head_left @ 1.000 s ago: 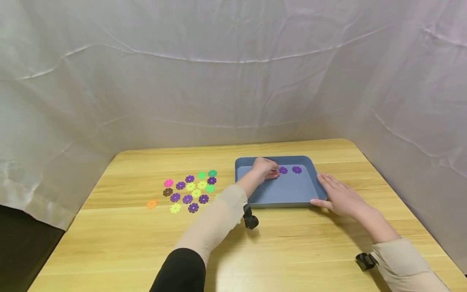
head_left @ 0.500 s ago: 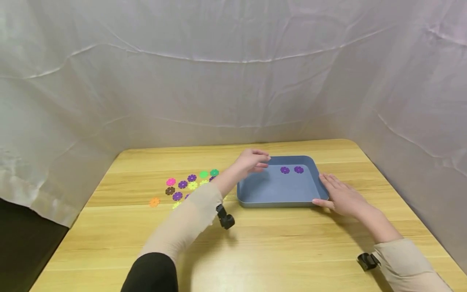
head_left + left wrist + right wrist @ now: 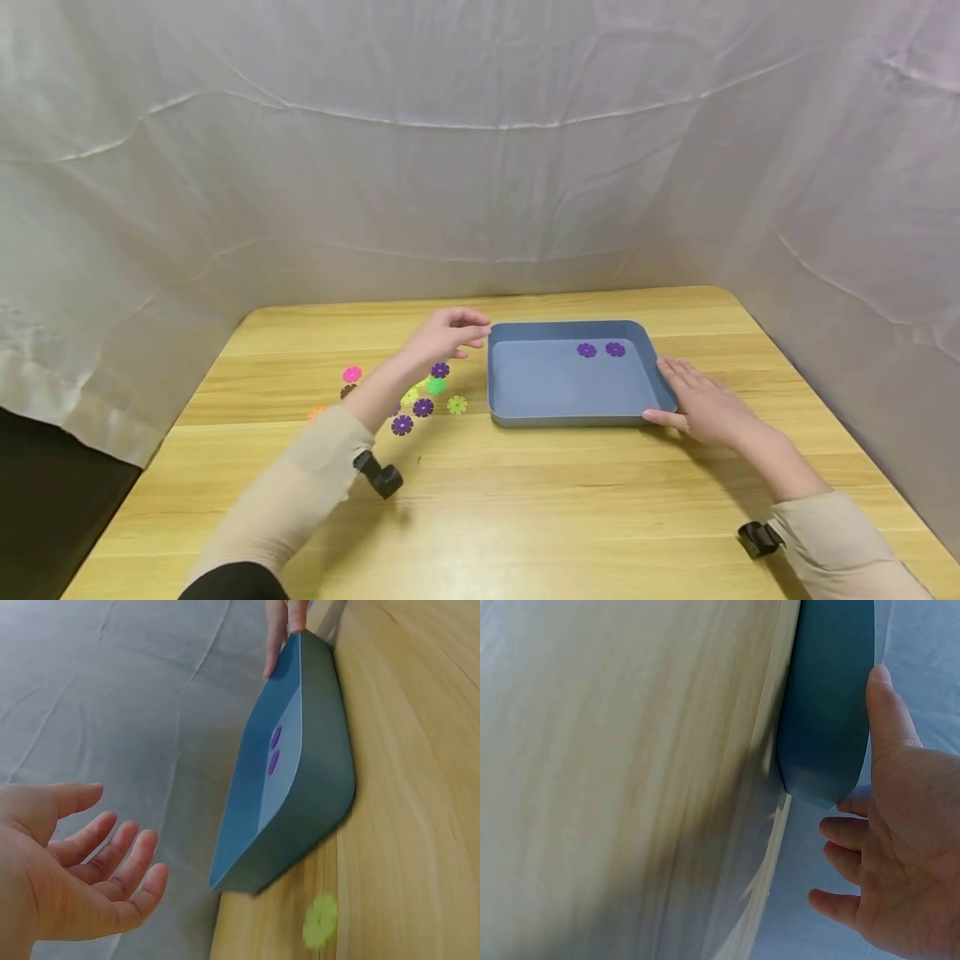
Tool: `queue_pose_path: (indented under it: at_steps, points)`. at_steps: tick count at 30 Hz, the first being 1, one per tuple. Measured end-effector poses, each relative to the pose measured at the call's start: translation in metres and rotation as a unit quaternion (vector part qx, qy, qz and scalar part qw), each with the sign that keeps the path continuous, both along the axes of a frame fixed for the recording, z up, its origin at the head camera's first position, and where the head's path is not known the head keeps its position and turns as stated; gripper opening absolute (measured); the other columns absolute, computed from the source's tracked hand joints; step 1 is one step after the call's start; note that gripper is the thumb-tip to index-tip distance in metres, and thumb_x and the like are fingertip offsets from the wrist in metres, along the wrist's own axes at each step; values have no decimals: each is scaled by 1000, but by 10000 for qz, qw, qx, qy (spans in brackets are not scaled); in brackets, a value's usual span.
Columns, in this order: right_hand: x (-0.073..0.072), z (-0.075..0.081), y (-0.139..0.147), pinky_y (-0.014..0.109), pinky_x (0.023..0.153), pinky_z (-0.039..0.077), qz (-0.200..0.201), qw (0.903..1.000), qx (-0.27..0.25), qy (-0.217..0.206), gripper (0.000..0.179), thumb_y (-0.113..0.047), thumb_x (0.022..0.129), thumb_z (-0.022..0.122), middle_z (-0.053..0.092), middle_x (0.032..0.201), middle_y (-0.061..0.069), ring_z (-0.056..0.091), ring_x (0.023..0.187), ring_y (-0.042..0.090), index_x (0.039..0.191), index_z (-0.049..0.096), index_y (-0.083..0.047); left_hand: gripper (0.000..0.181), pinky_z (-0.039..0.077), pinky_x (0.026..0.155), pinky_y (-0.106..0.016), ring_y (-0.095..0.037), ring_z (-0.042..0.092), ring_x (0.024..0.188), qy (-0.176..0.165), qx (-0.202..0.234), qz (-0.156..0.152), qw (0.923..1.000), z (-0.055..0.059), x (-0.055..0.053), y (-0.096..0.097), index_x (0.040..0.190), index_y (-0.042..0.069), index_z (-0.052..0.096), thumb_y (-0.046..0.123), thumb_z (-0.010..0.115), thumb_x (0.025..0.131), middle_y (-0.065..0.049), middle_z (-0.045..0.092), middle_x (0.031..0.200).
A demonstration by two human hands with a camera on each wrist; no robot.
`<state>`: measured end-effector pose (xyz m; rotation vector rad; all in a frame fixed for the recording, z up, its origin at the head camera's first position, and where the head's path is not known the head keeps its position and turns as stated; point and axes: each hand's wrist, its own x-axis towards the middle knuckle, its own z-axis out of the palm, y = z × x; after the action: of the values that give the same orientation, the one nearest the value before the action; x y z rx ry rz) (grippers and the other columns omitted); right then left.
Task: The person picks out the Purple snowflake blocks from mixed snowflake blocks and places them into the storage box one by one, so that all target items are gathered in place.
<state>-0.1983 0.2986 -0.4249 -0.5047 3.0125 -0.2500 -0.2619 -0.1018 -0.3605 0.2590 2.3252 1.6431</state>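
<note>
A blue-grey rectangular tray (image 3: 540, 387) sits on the table, with two purple flower-shaped discs (image 3: 587, 351) lying flat near its back right. My left hand (image 3: 446, 335) hovers just left of the tray, over a loose group of discs. Its fingers are loosely bent with nothing between them, as the left wrist view of the hand (image 3: 82, 877) confirms. At the tray's front right corner, my right hand (image 3: 701, 406) rests against the rim, thumb on the front edge and straight fingers along the right side. Several discs are hidden behind my left hand and forearm.
Left of the tray lie more flower discs: a pink one (image 3: 352, 374), a yellow-green one (image 3: 457, 405), a green one (image 3: 436, 386) and several purple ones (image 3: 423, 407). Pale curtains (image 3: 480, 183) enclose the wooden table (image 3: 570, 508) at the back and sides.
My left hand has moved left out of the tray to above the loose discs. The two purple discs stay in the tray. My right hand keeps its place at the corner.
</note>
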Motion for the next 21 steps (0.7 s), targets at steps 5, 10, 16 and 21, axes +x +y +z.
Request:
queue_pose_path:
  at_steps: [5, 10, 16, 21]
  points:
    - [1, 1, 1, 68, 113, 21, 18, 10000, 6, 26, 98, -64, 90, 52, 21, 155, 32, 22, 143, 50, 151, 20, 6, 38, 54, 87, -32, -28, 62, 112, 182, -316, 125, 9993, 1, 15, -31, 127, 10, 59, 28, 64, 94, -12, 64, 123]
    - [2, 0, 1, 68, 113, 20, 3, 10000, -10, -10, 98, -65, 90, 51, 20, 156, 31, 21, 143, 50, 152, 20, 5, 39, 53, 90, -36, -29, 60, 112, 407, -478, 130, 9979, -4, 32, -61, 127, 11, 59, 30, 64, 94, -12, 63, 124]
    - [2, -1, 1, 67, 113, 21, 1, 10000, -43, 37, 98, -65, 90, 52, 21, 156, 31, 22, 143, 50, 152, 20, 5, 44, 49, 98, -50, -32, 59, 114, 464, -513, 301, 9971, -23, 50, -98, 130, 6, 56, 32, 62, 95, -17, 61, 126]
    - [3, -2, 0, 67, 114, 20, 8, 10000, -82, 31, 98, -64, 90, 51, 22, 156, 30, 21, 143, 50, 152, 19, 5, 45, 52, 93, -44, -31, 58, 109, 462, -661, 684, 9944, -43, 58, -124, 130, 0, 55, 28, 62, 95, -19, 61, 121]
